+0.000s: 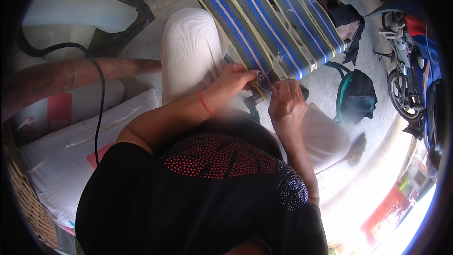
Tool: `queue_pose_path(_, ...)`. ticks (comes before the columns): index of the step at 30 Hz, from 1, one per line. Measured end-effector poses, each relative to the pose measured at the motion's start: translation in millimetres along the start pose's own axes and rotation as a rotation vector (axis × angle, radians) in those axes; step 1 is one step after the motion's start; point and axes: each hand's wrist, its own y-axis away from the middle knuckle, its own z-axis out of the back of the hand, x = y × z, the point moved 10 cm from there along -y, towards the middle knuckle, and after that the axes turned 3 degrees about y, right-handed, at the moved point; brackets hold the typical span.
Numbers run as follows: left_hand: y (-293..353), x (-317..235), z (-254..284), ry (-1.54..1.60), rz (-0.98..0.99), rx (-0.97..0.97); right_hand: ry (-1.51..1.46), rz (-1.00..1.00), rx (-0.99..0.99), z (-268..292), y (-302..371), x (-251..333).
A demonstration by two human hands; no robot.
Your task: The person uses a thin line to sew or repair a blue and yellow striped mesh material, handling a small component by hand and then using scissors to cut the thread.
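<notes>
Striped woven webbing [271,19] in blue, grey-green and cream is stretched over a frame in front of my knees. It has several worn gaps and pale loose strands. My left hand [232,82] pinches the near corner of the webbing between thumb and fingers; a red string is round that wrist. Close beside it, my right hand [287,101] is closed with its fingertips pressed together at the same edge. What those fingertips hold is too small to make out. A tangle of pale strands [260,79] shows between the two hands.
Stacked white sacks [85,134] and a black cable [100,94] lie at my left, by a reddish-brown curved beam [118,72]. A black and green bag [358,95] rests on the floor at right. Beyond it stands a motorcycle [406,73]; dark cloth [348,23] lies behind the webbing.
</notes>
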Motion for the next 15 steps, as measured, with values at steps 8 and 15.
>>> queue_pose_path(8, -3, 5, 3, -0.024, 0.014, 0.013, -0.159, -0.035, 0.111, -8, -22, -11)
queue_pose_path(15, 0, 2, 1, -0.024, -0.011, 0.014, -0.148, 0.111, 0.273, -26, -58, 7)
